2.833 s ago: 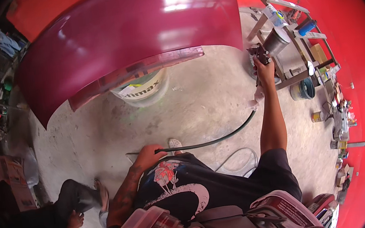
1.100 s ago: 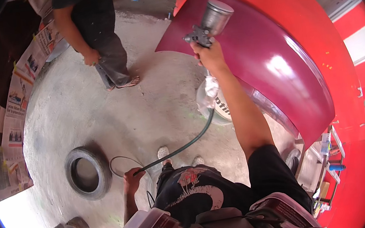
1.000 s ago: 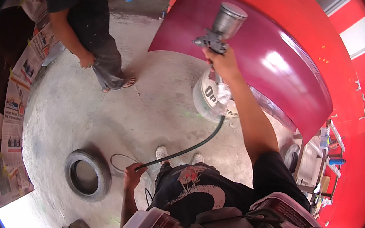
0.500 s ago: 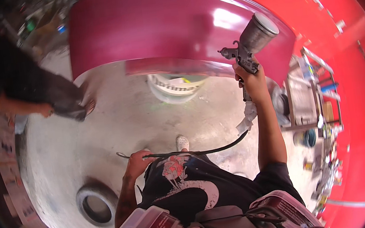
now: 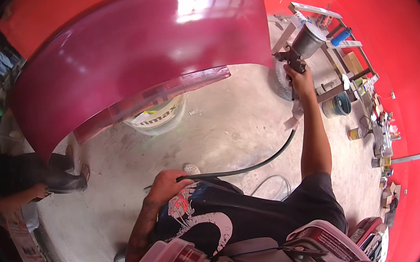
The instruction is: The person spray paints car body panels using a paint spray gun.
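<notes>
My right hand [image 5: 301, 80] is wrapped round the handle of a spray gun [image 5: 292, 60] with a grey metal cup [image 5: 308, 40] on top. Crumpled white wrapping [image 5: 293, 115] hangs below the grip, where a dark air hose [image 5: 260, 164] joins it. The hose curves across in front of my shirt to my left hand [image 5: 167, 185], whose fingers are closed on it. Ahead stands a large glossy maroon curved panel [image 5: 148, 45], which looks like a car body part. The gun is just off the panel's right end, apart from it.
Beneath the panel is a white bucket [image 5: 157, 119]. A metal frame rack [image 5: 336, 54], a dark bucket [image 5: 336, 105] and several cans line the right, by a red wall [image 5: 411, 82]. Another person's dark-trousered leg [image 5: 59, 171] is at left. A hose coil lies on the floor [image 5: 211, 141].
My view has swung to the right, so the panel appears further left. The spray gun has gone from in front of the panel to beyond its right end. Both hands keep their hold.
</notes>
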Tool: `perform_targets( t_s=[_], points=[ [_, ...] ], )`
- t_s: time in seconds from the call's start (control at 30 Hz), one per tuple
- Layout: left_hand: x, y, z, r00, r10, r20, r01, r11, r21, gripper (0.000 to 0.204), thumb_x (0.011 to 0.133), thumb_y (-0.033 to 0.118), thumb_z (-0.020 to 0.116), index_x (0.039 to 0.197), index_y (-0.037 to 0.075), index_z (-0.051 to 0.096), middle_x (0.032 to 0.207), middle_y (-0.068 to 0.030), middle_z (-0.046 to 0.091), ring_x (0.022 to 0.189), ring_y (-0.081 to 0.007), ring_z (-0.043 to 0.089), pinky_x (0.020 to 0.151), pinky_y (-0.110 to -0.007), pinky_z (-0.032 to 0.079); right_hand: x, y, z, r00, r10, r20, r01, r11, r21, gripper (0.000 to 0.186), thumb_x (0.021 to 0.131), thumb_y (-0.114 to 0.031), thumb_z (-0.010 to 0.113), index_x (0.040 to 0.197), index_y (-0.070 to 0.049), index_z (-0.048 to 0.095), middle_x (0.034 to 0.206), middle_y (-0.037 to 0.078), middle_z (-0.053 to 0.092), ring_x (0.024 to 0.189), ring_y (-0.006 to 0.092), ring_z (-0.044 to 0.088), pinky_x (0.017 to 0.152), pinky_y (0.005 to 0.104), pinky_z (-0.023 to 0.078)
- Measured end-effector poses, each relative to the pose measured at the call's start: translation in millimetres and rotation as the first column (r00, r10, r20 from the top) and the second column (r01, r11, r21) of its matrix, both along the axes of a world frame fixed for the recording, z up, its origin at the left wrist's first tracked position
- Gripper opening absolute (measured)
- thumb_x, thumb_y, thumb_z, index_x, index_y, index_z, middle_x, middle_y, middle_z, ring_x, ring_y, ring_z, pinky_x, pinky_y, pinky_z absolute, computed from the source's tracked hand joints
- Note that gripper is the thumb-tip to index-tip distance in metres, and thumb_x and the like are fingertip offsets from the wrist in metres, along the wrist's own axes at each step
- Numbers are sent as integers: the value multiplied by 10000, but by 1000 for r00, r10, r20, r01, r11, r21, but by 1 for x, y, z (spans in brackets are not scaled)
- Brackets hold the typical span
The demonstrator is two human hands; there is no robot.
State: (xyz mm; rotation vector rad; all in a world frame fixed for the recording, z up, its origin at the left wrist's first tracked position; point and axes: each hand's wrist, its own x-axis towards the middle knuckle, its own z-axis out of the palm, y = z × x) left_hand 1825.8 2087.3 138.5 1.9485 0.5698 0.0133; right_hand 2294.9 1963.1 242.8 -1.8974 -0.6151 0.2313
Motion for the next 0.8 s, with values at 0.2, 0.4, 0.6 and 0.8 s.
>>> perform_targets(
  t_s=[0.2,0.4,0.6,0.8],
  points=[
    [38,-7,18,994,-87,59,86,996,15,245,802,228,729,951,33,711,790,-140,682,696,-223,643,671,-322,492,84,-6,-14,973,-204,108,213,974,-78,151,850,-175,665,932,-53,629,722,30,614,540,117,578,430,285,463],
    [15,1,12,999,10,39,-8,999,-37,262,810,224,722,973,20,701,802,-146,683,704,-211,642,676,-315,490,82,8,-16,957,-269,109,271,963,-4,211,859,-197,689,996,-40,657,723,33,606,557,124,593,429,274,469],
    [-42,13,-8,991,114,-68,-122,986,-116,259,792,201,739,972,17,706,815,-108,696,720,-157,636,684,-296,492,5,24,12,991,-121,57,125,990,-70,319,844,-207,683,1113,-66,584,711,9,587,561,106,577,438,268,466],
    [-132,27,-35,945,315,-93,-328,923,-204,235,769,170,766,961,42,722,851,-86,707,790,-147,641,746,-292,494,-111,54,40,997,33,74,-31,999,-29,245,858,-181,684,1028,-43,573,709,16,585,572,98,567,444,258,457]
  ],
)
